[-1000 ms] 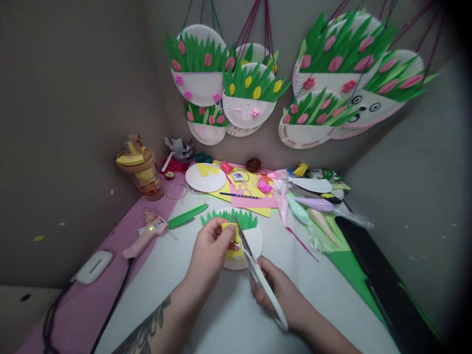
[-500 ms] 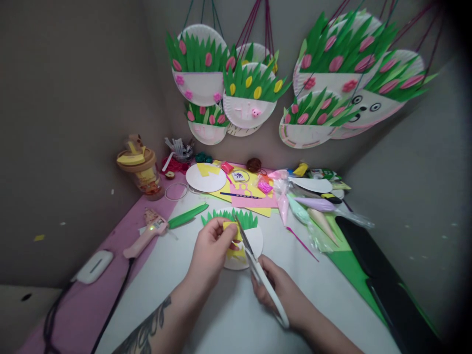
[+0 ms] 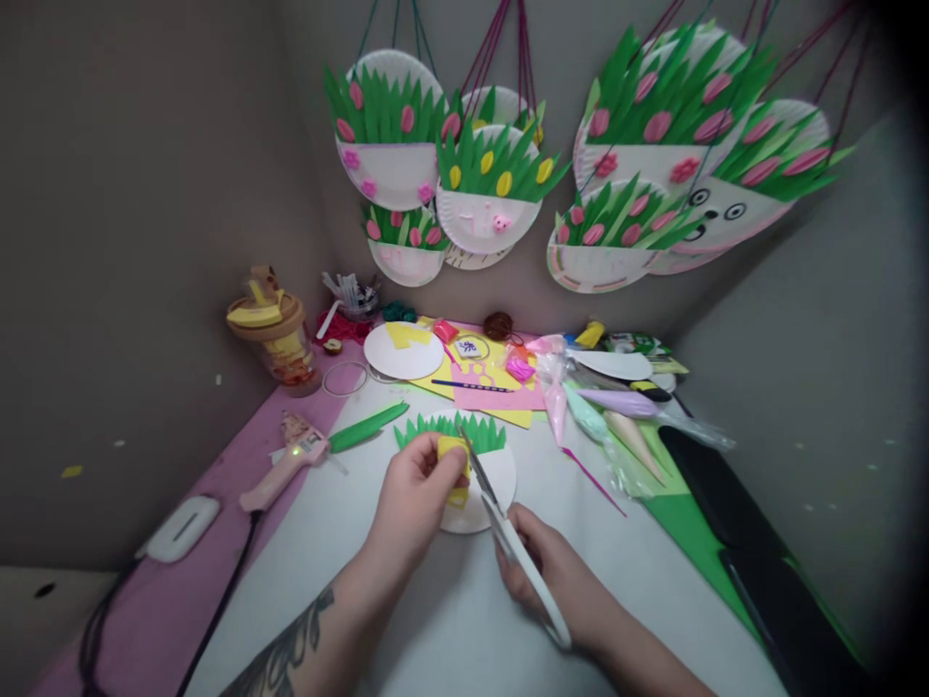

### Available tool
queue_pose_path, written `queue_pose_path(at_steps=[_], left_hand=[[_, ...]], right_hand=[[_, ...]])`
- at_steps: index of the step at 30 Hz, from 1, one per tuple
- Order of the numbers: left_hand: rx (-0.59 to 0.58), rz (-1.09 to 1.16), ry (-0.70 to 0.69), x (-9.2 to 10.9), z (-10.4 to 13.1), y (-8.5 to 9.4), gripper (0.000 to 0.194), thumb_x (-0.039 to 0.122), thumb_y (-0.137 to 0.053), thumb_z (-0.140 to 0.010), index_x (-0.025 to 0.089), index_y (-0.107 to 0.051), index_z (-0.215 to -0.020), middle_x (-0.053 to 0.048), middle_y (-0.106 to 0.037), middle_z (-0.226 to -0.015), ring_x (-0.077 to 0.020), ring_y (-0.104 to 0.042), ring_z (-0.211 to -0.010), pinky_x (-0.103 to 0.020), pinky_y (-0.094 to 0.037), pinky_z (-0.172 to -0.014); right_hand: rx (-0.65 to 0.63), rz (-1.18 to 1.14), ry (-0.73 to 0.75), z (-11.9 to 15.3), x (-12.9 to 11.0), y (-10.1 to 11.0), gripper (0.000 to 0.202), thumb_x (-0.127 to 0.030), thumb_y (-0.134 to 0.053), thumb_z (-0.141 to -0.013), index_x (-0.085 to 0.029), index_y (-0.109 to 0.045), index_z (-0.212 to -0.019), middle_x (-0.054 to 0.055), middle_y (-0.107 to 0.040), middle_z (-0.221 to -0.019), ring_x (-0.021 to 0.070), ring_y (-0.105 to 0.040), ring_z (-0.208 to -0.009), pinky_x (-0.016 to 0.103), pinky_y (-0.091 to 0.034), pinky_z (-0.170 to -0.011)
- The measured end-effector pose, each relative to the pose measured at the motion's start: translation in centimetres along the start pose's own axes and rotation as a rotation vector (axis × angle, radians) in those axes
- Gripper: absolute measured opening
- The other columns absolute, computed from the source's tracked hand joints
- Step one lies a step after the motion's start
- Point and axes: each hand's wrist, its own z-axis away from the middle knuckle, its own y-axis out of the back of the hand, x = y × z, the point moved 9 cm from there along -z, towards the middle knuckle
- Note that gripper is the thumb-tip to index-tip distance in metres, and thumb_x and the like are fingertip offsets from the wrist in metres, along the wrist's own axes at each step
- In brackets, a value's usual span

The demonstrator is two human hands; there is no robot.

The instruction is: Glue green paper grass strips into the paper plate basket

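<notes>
From the head view, your left hand (image 3: 415, 496) pinches a small yellow foam piece (image 3: 454, 459) between thumb and fingertips, its grip clenched on the piece's left side, while your right hand (image 3: 546, 571) is closed through the white handles of the scissors (image 3: 508, 532), whose blades point up and away and meet the piece's right edge. The likeliest slip, as I judge it, is the blades biting too close to your left thumb, since the thumb sits just beside the cutting line; a small, soft piece can also twist in the pinch and leave you a crooked cut. The yellow piece hangs above the white paper plate (image 3: 494, 484) with green paper grass (image 3: 450, 429), so a dropped offcut would land there on the worktop (image 3: 450, 620). The pink glue gun (image 3: 284, 467) lies well apart to your left.
</notes>
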Motion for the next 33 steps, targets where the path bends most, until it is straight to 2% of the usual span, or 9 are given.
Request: queue_pose_path(at_steps=[5,17,23,33], left_hand=[[-0.01,-0.021,-0.015,0.2,0.0,0.1,0.022,0.036,-0.059,-0.077,0.015,-0.054,-0.071,0.003,-0.054,-0.059,-0.0079,-0.048,-0.056,-0.018,-0.037,-0.054],[-0.052,-0.127,-0.048,0.9,-0.1,0.4,0.022,0.035,-0.057,-0.077,0.015,-0.052,-0.069,0.002,-0.053,-0.06,-0.0078,-0.047,-0.055,-0.018,-0.036,-0.052],[-0.043,-0.125,-0.058,0.9,-0.2,0.6,0.024,0.037,-0.058,-0.077,0.015,-0.052,-0.069,0.004,-0.047,-0.058,-0.0069,-0.041,-0.053,-0.018,-0.032,-0.049],[-0.079,-0.16,-0.073,1.3,-0.1,0.6,0.024,0.036,-0.059,-0.077,0.014,-0.054,-0.069,0.002,-0.051,-0.061,-0.0077,-0.043,-0.055,-0.019,-0.034,-0.051]], right_hand=[[0.004,0.002,-0.025,0.0,0.6,0.1,0.029,-0.027,-0.063,-0.067,-0.022,-0.035,-0.071,-0.006,-0.046,-0.06,0.0082,-0.039,-0.054,0.02,-0.03,-0.048],[-0.014,-0.011,-0.057,0.1,0.2,0.4,0.024,-0.017,-0.059,-0.062,-0.021,-0.036,-0.07,-0.007,-0.041,-0.06,0.0073,-0.035,-0.054,0.02,-0.028,-0.049],[-0.028,-0.004,-0.047,0.1,0.6,0.5,0.022,-0.014,-0.057,-0.063,-0.021,-0.038,-0.071,-0.006,-0.047,-0.061,0.008,-0.041,-0.055,0.02,-0.03,-0.049],[-0.042,-0.014,-0.051,0.1,0.5,0.5,0.023,-0.013,-0.057,-0.061,-0.021,-0.039,-0.072,-0.006,-0.047,-0.061,0.0078,-0.041,-0.055,0.019,-0.031,-0.05]])
